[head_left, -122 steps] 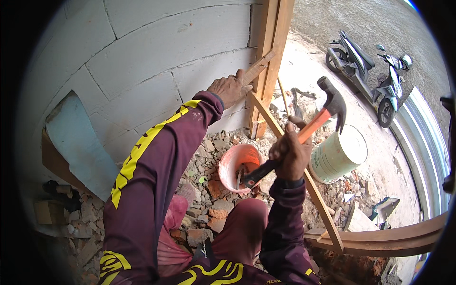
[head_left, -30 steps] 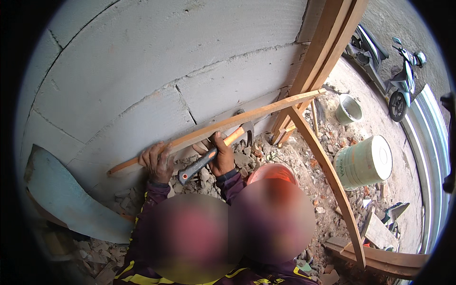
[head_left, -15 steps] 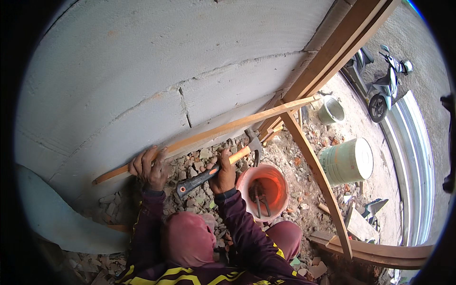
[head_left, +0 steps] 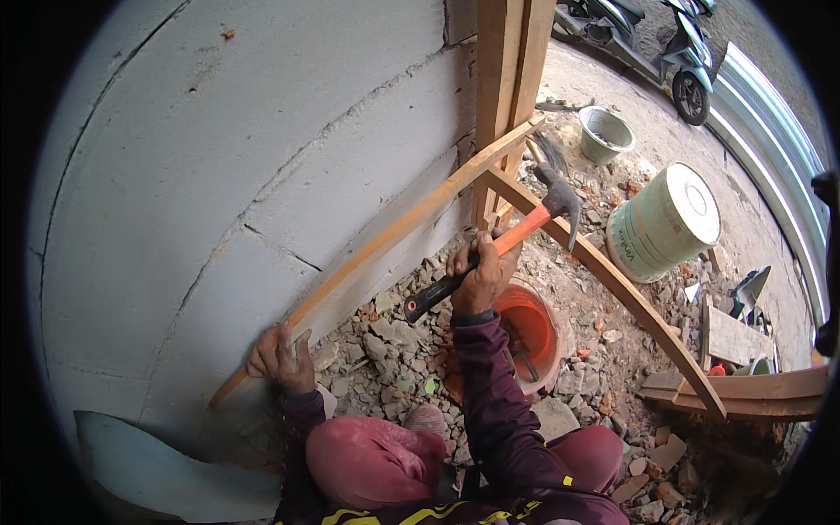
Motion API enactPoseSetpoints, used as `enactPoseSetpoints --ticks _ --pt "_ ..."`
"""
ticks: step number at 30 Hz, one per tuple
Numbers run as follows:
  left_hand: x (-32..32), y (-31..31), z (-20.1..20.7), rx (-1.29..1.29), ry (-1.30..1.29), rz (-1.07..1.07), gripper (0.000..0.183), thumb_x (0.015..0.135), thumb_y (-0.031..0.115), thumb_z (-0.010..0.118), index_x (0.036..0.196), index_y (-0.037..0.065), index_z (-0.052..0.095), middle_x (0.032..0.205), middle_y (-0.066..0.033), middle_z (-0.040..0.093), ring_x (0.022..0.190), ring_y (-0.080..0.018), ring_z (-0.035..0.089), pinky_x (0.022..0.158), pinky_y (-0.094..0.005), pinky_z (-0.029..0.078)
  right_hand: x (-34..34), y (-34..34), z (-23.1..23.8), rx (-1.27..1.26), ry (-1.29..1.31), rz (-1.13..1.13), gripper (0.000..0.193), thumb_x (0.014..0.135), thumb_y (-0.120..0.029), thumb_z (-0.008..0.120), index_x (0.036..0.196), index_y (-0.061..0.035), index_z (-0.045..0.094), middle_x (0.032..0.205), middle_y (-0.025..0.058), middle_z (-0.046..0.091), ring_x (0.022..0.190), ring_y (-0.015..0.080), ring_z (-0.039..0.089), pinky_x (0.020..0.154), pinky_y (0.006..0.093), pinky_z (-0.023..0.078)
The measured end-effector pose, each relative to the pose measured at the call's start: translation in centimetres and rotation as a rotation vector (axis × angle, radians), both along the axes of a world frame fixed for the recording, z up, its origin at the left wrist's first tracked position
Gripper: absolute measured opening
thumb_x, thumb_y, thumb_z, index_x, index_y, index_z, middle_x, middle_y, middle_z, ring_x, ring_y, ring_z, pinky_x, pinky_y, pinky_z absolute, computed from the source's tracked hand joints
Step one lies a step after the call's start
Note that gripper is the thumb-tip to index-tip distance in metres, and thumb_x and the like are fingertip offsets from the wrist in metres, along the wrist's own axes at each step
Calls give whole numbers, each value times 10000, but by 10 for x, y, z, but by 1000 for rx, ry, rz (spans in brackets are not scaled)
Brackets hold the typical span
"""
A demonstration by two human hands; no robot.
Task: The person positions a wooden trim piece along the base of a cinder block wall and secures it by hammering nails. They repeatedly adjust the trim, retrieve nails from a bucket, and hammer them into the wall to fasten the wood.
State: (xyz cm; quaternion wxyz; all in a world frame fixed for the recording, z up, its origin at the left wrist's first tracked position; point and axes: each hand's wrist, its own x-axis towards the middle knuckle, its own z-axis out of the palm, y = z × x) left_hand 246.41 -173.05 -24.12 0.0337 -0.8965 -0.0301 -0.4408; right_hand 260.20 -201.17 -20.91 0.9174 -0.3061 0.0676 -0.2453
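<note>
- Hammer point(head_left: 512, 236) — gripped in the right hand point(head_left: 477, 278), whose fingers are wrapped tightly round the black lower part of the handle; the orange shaft runs up and to the right, ending in a dark claw head raised just above the diagonal brace point(head_left: 612, 280).
- Its long axis is set from lower left to upper right, roughly parallel to the wooden strip point(head_left: 394, 236).
- That strip is laid slantwise against the grey block wall point(head_left: 219, 175), its upper end meeting the upright door frame point(head_left: 503, 87) — its lower end is pressed to the wall by the left hand point(head_left: 282, 357), fingers spread over it.
- The strip's upper end lies nearer the hammer head; the right hand is the nearer one.
- An orange bucket point(head_left: 525, 337) is seen in the rubble point(head_left: 394, 350) just below the right wrist, a pale drum point(head_left: 662, 223) farther right.
</note>
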Motion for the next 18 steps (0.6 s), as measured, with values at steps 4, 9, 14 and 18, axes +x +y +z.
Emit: enactPoseSetpoints --ticks 4,9,14,18 --pt "2 4 -3 47 -10 -25 545 745 226 824 1248 236 614 1142 -13 609 1080 -240 494 951 -468 309 18 -12 10 68 -43 -107 337 1031 -274 474 1283 -87 350 684 27 437 466 101 454 395 270 428" --pt "-2 3 -5 8 27 -4 540 741 243 825 1239 237 616 1130 -11 596 1065 -251 492 954 -476 303 24 -14 2 172 45 -5 393 1037 -354 445 1349 -138 343 629 5 424 415 99 430 359 267 419" --pt "-2 -2 0 20 39 38 561 719 234 832 1238 239 617 1123 -8 589 1070 -258 484 966 -490 292 39 -7 -5 183 -1 -40 338 1038 -413 410 1075 -78 380 609 3 417 378 109 409 321 267 389" --pt "-2 -3 1 56 51 72 566 711 222 833 1235 233 620 1128 -7 589 1073 -261 483 973 -489 290 48 -3 -9 253 -7 -83 365 1021 -449 434 1039 -89 373 589 2 409 375 108 411 314 268 388"
